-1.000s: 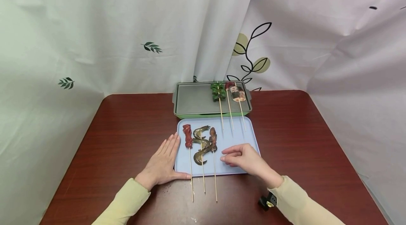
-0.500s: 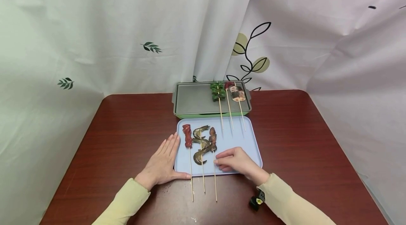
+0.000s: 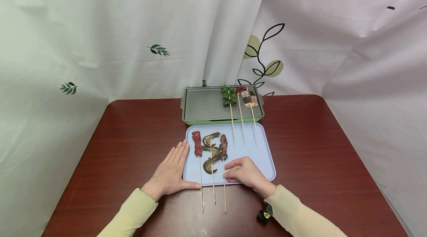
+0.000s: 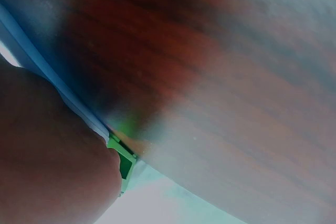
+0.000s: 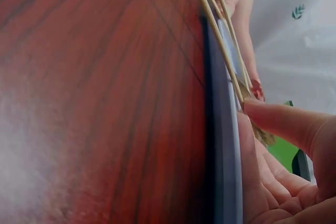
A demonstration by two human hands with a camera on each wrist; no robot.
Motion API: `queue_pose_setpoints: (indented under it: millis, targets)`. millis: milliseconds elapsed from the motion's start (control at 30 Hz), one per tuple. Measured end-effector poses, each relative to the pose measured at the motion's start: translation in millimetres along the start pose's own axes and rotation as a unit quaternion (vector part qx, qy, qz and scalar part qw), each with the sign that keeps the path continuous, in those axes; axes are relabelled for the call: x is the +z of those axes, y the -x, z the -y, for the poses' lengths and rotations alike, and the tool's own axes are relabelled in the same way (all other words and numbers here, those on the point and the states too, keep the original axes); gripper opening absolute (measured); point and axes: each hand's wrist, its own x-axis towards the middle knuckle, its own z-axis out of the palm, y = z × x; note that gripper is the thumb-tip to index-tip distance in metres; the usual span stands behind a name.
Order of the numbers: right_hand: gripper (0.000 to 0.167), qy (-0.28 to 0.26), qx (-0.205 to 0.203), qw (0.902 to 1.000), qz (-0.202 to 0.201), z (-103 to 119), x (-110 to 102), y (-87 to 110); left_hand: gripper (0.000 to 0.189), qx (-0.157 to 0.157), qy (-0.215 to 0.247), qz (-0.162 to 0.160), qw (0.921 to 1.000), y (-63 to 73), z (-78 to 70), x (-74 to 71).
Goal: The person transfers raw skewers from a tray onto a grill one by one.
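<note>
My left hand lies flat with straight fingers along the left edge of a light blue tray, thumb at its front rim. With thumb and fingertips my right hand pinches the wooden stick of a brown meat skewer. The right wrist view shows the thumb pressed against that stick. To its left on the tray lie a shrimp skewer and a red meat skewer. All three sticks reach out over the tray's front edge.
Behind the tray stands a green grill with a grey plate. On its right side lie a green pepper skewer, a dark red skewer and a fish skewer, their sticks jutting over the tray. A white curtain hangs behind the table.
My right hand has moved left across the tray to the brown meat skewer and taken hold of its stick, whose lower end has shifted slightly left. The left hand has stayed still.
</note>
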Motion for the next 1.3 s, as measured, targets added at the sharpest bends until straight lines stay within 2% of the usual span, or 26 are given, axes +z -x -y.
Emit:
queue_pose_setpoints:
  millis: [267, 667, 1000, 1133, 1300]
  targets:
    - [0.028, 0.014, -0.016, 0.9997, -0.013, -1, 2, 1.0, 0.139, 0.000, -0.004, 0.001, 1.0000, 0.4, 0.1, -0.5]
    - [0.032, -0.025, -0.002, 0.9995, -0.016, -2, 0, 0.4, 0.139, 0.000, -0.006, 0.003, 1.0000, 0.8, -0.3, -0.7]
    - [0.033, -0.034, -0.012, 0.9992, -0.016, 6, -9, 7.6, 0.139, -0.001, -0.004, 0.004, 1.0000, 0.4, -0.5, -1.4]
    - [0.034, -0.031, -0.023, 0.9992, -0.015, 10, -9, 10.0, 0.139, -0.003, -0.002, 0.009, 1.0000, 0.5, -0.6, -1.5]
    - [0.035, -0.016, -0.058, 0.9981, -0.011, 21, -10, 14.0, 0.140, -0.004, -0.001, 0.009, 0.9999, 0.4, -0.7, -1.8]
